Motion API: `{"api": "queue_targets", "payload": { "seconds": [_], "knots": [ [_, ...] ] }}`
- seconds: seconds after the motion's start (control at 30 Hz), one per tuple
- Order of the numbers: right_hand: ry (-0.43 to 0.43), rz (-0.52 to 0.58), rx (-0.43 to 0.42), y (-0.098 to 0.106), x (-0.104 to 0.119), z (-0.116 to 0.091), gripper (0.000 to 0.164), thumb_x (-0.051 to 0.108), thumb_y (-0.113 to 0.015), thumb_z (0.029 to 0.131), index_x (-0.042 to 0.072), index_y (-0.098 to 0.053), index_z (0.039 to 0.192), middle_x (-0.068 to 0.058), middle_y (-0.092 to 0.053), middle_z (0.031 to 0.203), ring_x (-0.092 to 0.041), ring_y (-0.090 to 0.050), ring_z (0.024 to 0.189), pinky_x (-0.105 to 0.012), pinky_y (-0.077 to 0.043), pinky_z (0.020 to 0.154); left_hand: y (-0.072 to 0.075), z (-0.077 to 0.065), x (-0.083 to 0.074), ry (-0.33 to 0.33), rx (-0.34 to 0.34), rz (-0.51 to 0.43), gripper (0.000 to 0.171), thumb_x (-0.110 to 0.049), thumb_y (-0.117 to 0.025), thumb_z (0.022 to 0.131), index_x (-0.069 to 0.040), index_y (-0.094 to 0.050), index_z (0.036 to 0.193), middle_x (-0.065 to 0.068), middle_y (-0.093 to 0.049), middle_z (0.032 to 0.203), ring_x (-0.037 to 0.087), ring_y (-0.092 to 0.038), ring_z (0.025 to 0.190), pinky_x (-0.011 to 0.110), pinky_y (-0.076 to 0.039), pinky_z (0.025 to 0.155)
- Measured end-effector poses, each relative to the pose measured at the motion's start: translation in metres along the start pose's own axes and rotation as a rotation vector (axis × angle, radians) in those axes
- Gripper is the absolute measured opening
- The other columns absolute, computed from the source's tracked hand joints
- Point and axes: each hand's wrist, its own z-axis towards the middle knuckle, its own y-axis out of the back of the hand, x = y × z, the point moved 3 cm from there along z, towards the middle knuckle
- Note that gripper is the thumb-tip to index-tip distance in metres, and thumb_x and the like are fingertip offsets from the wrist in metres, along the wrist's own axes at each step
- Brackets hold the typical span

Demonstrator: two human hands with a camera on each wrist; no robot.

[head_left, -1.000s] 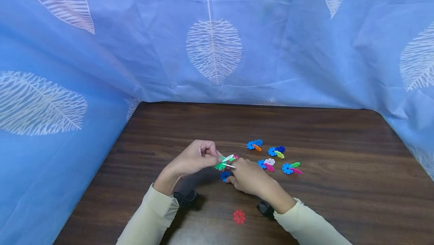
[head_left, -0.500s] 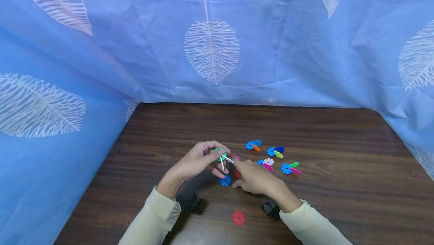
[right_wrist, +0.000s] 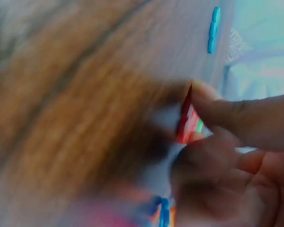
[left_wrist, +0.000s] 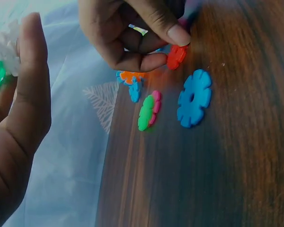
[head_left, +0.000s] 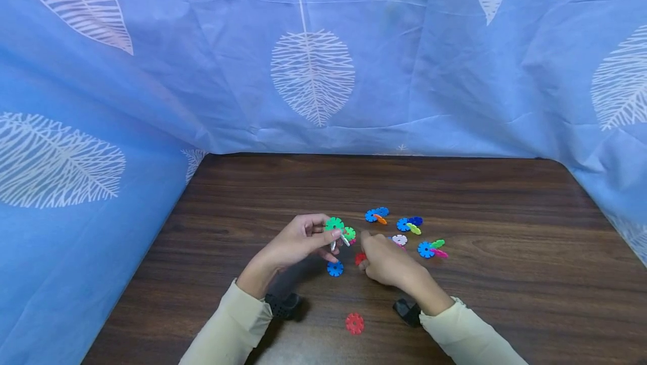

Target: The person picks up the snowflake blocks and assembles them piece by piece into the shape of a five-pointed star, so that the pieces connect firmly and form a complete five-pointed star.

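My left hand (head_left: 293,241) holds a small cluster of joined snowflake discs, with a green disc (head_left: 334,224) uppermost and white discs (head_left: 345,240) showing edge-on below. The left wrist view catches a white disc (left_wrist: 9,45) of that cluster by the fingers. Just to the right, my right hand (head_left: 391,261) pinches a red snowflake disc (left_wrist: 176,56) between thumb and fingers; the right wrist view has this red disc (right_wrist: 184,123) nearly edge-on. A loose blue disc (head_left: 335,268) lies on the table below the left fingertips.
Several joined clusters lie beyond and right of the hands, including a blue, green and pink one (head_left: 426,250) and a blue and orange one (head_left: 372,215). Another red disc (head_left: 355,323) lies near the front. A blue leaf-patterned cloth (head_left: 384,73) hangs behind the wooden table (head_left: 505,230).
The hands have drawn apart from the cluster. My left hand has turned it so the green disc faces up; my right hand has shifted right, and its red disc has come into sight.
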Motion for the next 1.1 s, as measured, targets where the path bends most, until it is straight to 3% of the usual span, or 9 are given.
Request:
{"api": "queue_targets", "payload": {
  "seconds": [0.13, 0.23, 0.33, 0.43, 0.57, 0.67, 0.77, 0.93, 1.1],
  "knots": [
    [0.069, 0.048, -0.031, 0.005, -0.003, -0.003, 0.018, 0.004, -0.079, 0.09, 0.0, -0.063, 0.097, 0.002, -0.052, 0.065, -0.012, -0.045, 0.054, -0.025, -0.034, 0.047, -0.001, 0.0, 0.001, 0.013, -0.009, 0.007, 0.022, -0.01, -0.066, 0.103, 0.008, -0.062, 0.113, 0.015, -0.071, 0.097, 0.029, -0.069, 0.089, 0.047, -0.063, 0.083],
    [0.18, 0.201, -0.101, 0.014, -0.006, -0.009, 0.022, 0.006, -0.075, 0.094, 0.009, -0.059, 0.08, 0.002, -0.049, 0.063, -0.009, -0.042, 0.05, -0.023, -0.035, 0.046, -0.001, 0.0, 0.002, 0.02, -0.006, 0.022, 0.025, -0.01, -0.066, 0.103, 0.009, -0.062, 0.118, 0.02, -0.071, 0.102, 0.042, -0.068, 0.097, 0.047, -0.062, 0.085],
    [0.296, 0.425, -0.174, 0.025, -0.007, -0.019, 0.013, 0.003, -0.069, 0.098, 0.004, -0.065, 0.087, 0.0, -0.057, 0.065, -0.016, -0.049, 0.047, -0.025, -0.043, 0.045, -0.001, 0.001, 0.002, 0.013, -0.013, 0.036, 0.029, -0.009, -0.064, 0.104, 0.009, -0.061, 0.125, 0.025, -0.071, 0.111, 0.05, -0.066, 0.105, 0.045, -0.062, 0.086],
    [0.378, 0.58, -0.213, 0.033, -0.005, -0.027, 0.005, 0.002, -0.066, 0.101, -0.002, -0.067, 0.098, -0.003, -0.066, 0.072, -0.029, -0.06, 0.053, -0.031, -0.054, 0.053, 0.0, 0.001, 0.002, -0.009, -0.027, 0.042, 0.033, -0.008, -0.063, 0.104, 0.012, -0.06, 0.13, 0.029, -0.07, 0.115, 0.051, -0.066, 0.108, 0.044, -0.062, 0.086],
    [0.413, 0.62, -0.228, 0.036, 0.0, -0.031, 0.006, 0.002, -0.066, 0.1, -0.004, -0.067, 0.101, -0.005, -0.069, 0.073, -0.03, -0.067, 0.061, -0.032, -0.055, 0.06, 0.0, 0.001, 0.001, -0.035, -0.041, 0.042, 0.034, -0.007, -0.064, 0.103, 0.015, -0.059, 0.129, 0.028, -0.071, 0.113, 0.045, -0.069, 0.106, 0.045, -0.062, 0.087],
    [0.412, 0.632, -0.232, 0.034, 0.004, -0.031, 0.005, 0.001, -0.067, 0.1, -0.003, -0.067, 0.101, -0.006, -0.07, 0.075, -0.025, -0.07, 0.062, -0.026, -0.049, 0.053, 0.0, 0.001, 0.001, -0.037, -0.062, 0.032, 0.036, -0.008, -0.065, 0.103, 0.015, -0.058, 0.129, 0.024, -0.073, 0.11, 0.034, -0.073, 0.101, 0.044, -0.062, 0.087],
    [0.405, 0.678, -0.248, 0.032, 0.006, -0.032, 0.005, 0.001, -0.068, 0.099, -0.003, -0.065, 0.102, -0.006, -0.072, 0.079, -0.029, -0.07, 0.061, -0.023, -0.045, 0.046, -0.002, 0.001, 0.001, -0.037, -0.087, 0.021, 0.034, -0.008, -0.066, 0.103, 0.014, -0.06, 0.128, 0.023, -0.073, 0.112, 0.027, -0.074, 0.097, 0.044, -0.062, 0.086],
    [0.411, 0.772, -0.269, 0.031, 0.006, -0.031, 0.008, 0.0, -0.064, 0.102, -0.005, -0.06, 0.106, -0.009, -0.075, 0.085, -0.039, -0.07, 0.063, -0.028, -0.049, 0.043, -0.004, 0.002, 0.001, -0.037, -0.116, 0.002, 0.031, -0.006, -0.066, 0.102, 0.012, -0.062, 0.127, 0.022, -0.072, 0.116, 0.029, -0.073, 0.099, 0.042, -0.063, 0.084],
    [0.407, 0.768, -0.263, 0.03, 0.006, -0.03, 0.007, 0.0, -0.062, 0.102, -0.005, -0.059, 0.106, -0.009, -0.076, 0.086, -0.04, -0.07, 0.064, -0.031, -0.05, 0.042, -0.005, 0.004, 0.003, -0.052, -0.134, -0.033, 0.033, -0.006, -0.064, 0.103, 0.014, -0.06, 0.128, 0.021, -0.069, 0.124, 0.027, -0.072, 0.099, 0.041, -0.063, 0.084]
  ]
}}
